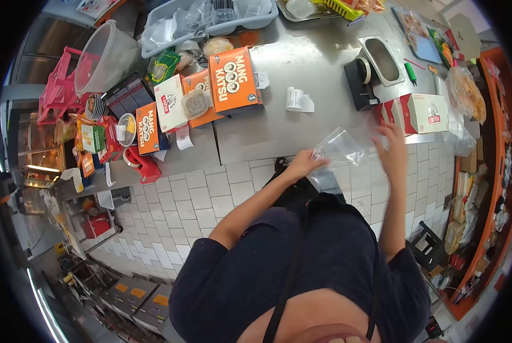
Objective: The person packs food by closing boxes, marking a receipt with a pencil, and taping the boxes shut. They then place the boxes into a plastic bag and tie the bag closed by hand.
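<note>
My left hand (306, 164) is closed on the edge of a clear plastic bag (339, 150), held up in front of my body at the counter's front edge. The bag looks flat and see-through, with nothing visible inside. My right hand (391, 147) is raised to the right of the bag, fingers spread and slightly blurred, apart from the bag. Just beyond its fingertips stand red-and-white cartons (427, 113) on the counter. A roll of receipt paper (294, 99) lies on the steel surface ahead of my left hand.
Orange boxes (233, 80) and a red tape dispenser (143, 166) line the counter's left side. A grey-blue tub (210, 26) of clear containers sits at the back. Farther right are a metal pan (382, 60), a black device (360, 86) and an orange shelf (499, 171).
</note>
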Demonstrator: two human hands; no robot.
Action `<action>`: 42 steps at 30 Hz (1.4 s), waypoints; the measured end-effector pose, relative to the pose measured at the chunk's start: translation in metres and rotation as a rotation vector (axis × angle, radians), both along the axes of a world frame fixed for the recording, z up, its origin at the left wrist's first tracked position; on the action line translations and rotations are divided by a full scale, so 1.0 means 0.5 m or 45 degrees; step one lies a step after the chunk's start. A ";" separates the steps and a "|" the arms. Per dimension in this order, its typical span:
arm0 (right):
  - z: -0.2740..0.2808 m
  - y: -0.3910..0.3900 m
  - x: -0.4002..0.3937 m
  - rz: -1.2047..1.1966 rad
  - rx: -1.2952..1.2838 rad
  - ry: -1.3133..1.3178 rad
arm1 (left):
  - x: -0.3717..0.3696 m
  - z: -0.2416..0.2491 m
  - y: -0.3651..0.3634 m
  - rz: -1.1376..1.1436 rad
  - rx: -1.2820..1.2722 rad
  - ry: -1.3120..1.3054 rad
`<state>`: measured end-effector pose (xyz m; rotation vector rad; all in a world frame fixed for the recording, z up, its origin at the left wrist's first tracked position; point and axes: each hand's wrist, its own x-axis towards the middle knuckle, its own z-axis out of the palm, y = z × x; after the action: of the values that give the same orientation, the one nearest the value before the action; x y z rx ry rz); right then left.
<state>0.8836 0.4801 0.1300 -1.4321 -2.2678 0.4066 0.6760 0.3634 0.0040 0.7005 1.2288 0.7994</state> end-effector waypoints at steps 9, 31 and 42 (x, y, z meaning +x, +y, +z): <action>-0.221 0.163 -0.361 0.759 -0.470 -0.037 | 0.014 -0.074 -0.067 0.180 -0.100 -0.154; 0.116 0.101 -0.291 0.377 -1.676 1.639 | 0.027 0.029 -0.043 0.466 -0.036 0.537; 0.076 0.126 -0.336 0.013 -1.881 1.975 | -0.132 0.096 -0.101 0.250 0.022 0.824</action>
<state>0.7156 0.5432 0.1681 -0.7394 -0.4484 2.3618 0.6102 0.3128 0.0522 0.8992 1.8980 0.7675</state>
